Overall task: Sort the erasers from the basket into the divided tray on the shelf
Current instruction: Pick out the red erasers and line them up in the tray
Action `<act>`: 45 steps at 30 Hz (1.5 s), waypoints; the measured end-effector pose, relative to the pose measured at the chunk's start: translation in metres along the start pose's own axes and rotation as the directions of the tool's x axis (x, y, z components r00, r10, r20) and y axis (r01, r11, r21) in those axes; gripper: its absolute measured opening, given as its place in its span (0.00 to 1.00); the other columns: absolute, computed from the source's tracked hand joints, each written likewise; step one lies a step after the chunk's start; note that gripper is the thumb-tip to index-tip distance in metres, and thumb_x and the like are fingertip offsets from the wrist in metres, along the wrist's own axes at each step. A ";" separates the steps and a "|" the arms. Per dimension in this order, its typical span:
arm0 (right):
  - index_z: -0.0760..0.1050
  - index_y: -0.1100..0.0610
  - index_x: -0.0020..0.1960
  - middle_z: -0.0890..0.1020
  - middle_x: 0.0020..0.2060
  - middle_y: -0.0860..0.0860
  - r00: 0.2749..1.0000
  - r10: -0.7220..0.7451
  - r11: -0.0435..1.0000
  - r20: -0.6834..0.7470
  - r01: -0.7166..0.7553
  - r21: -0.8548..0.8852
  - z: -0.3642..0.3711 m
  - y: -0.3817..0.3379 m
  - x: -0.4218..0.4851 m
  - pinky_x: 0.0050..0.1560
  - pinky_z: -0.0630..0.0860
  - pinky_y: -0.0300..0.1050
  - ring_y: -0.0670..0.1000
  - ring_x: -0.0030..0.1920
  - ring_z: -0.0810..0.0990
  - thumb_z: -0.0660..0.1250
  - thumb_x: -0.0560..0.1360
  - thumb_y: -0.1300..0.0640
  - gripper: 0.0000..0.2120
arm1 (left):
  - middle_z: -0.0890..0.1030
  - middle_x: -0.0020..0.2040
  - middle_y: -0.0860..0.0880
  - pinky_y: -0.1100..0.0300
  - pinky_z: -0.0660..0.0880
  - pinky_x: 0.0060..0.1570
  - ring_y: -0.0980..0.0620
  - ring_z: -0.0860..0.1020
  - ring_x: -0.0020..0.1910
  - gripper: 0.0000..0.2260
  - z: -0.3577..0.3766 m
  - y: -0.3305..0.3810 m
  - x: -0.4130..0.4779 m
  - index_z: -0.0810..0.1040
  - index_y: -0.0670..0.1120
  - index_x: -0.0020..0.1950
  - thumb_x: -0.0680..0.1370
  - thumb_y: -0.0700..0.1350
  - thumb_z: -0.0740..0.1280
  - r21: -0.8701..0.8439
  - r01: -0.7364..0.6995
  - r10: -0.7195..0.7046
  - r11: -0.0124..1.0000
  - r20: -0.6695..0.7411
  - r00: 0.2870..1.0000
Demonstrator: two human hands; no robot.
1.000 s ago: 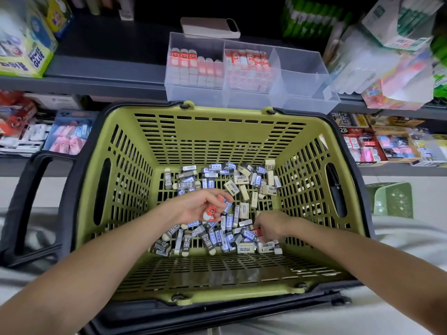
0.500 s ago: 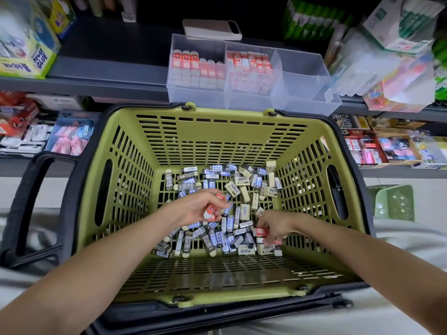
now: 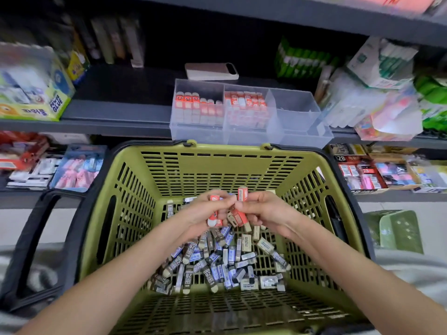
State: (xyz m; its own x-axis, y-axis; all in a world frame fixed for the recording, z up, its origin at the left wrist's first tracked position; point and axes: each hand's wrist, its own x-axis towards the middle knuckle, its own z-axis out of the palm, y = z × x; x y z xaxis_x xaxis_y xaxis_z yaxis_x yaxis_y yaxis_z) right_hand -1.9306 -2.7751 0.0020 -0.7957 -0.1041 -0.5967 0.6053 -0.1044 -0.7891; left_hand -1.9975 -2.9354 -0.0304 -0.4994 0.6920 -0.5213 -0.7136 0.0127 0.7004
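Shop shelves full of stationery stand behind a green basket (image 3: pixel 150 213), and this basket is the landmark for all places below. Above its middle, both hands meet, nearly touching. The left hand (image 3: pixel 205 213) has its fingers closed around red erasers (image 3: pixel 214 217), one end showing at the top of the fist and one at the bottom. The right hand (image 3: pixel 263 211) pinches one red eraser (image 3: pixel 242 194) upright, its long axis almost vertical, and more red ones hang under its fingers. On the basket floor below lies a heap of blue and grey erasers (image 3: pixel 217 262).

The divided tray (image 3: pixel 300 139) sits on the shelf (image 3: pixel 116 117) just beyond the basket's far rim, so the held erasers must travel forward and up from the fingers. Its left and middle compartments carry red erasers standing in rows; the right one looks empty. I judge both hands about equally near. The way over the far rim is open, but the basket's high walls close the sides.
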 end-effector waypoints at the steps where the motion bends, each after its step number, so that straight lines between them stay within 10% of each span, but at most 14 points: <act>1: 0.78 0.59 0.42 0.79 0.25 0.49 0.999 -0.035 0.999 -0.001 0.035 0.009 0.003 -0.006 0.000 0.24 0.63 0.33 0.43 0.22 0.69 0.71 0.67 0.56 0.07 | 0.73 0.25 0.50 0.64 0.71 0.23 0.56 0.70 0.23 0.10 0.001 0.005 -0.002 0.74 0.42 0.45 0.68 0.43 0.71 -0.003 -0.035 0.035 0.999 -0.014 0.999; 10: 0.77 0.60 0.51 0.82 0.33 0.51 0.956 -0.288 0.945 -0.063 0.273 -0.181 0.032 -0.053 -0.002 0.21 0.67 0.34 0.45 0.23 0.74 0.64 0.76 0.54 0.10 | 0.72 0.26 0.49 0.61 0.69 0.29 0.54 0.69 0.25 0.07 -0.002 0.049 -0.024 0.75 0.43 0.41 0.74 0.46 0.68 0.196 -0.279 0.306 0.940 -0.126 0.944; 16: 0.76 0.51 0.55 0.74 0.25 0.42 0.792 -0.564 0.780 -0.232 0.419 -0.465 0.033 -0.097 0.008 0.29 0.65 0.31 0.40 0.26 0.68 0.63 0.77 0.53 0.07 | 0.70 0.26 0.51 0.64 0.70 0.27 0.55 0.67 0.25 0.08 -0.018 0.091 -0.036 0.76 0.44 0.40 0.70 0.48 0.69 0.064 -0.484 0.488 0.873 -0.151 0.860; 24: 0.78 0.55 0.37 0.76 0.27 0.47 0.713 -0.621 0.777 -0.326 0.505 -0.376 0.014 -0.164 0.044 0.29 0.67 0.33 0.43 0.27 0.69 0.73 0.70 0.60 0.05 | 0.72 0.28 0.51 0.65 0.69 0.27 0.55 0.71 0.28 0.11 -0.040 0.154 -0.027 0.73 0.46 0.33 0.73 0.50 0.67 -0.114 -0.656 0.618 0.746 -0.246 0.746; 32: 0.77 0.64 0.51 0.79 0.35 0.54 0.693 -0.624 0.708 -0.360 0.306 -0.637 0.009 -0.205 0.114 0.32 0.72 0.37 0.47 0.29 0.75 0.68 0.74 0.63 0.07 | 0.76 0.31 0.49 0.64 0.70 0.26 0.53 0.75 0.32 0.09 -0.061 0.166 -0.005 0.74 0.45 0.39 0.72 0.50 0.69 -0.247 -0.628 0.530 0.738 -0.365 0.765; 45: 0.79 0.66 0.52 0.81 0.37 0.57 0.876 -0.359 0.671 -0.323 0.001 -0.741 0.024 -0.223 0.144 0.49 0.80 0.49 0.54 0.37 0.80 0.66 0.74 0.65 0.08 | 0.83 0.36 0.48 0.64 0.76 0.31 0.55 0.81 0.36 0.09 -0.067 0.159 0.003 0.78 0.46 0.41 0.69 0.52 0.70 -0.188 -0.575 0.479 0.796 -0.384 0.789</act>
State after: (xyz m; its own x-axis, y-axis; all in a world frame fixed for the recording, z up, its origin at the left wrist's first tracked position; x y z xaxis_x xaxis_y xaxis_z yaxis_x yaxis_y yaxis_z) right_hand -2.1798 -2.7909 0.0955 -0.9204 0.2661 -0.2866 0.3905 0.6631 -0.6386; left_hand -2.1447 -2.9796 0.0467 -0.9247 0.2748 -0.2634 -0.3736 -0.5231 0.7660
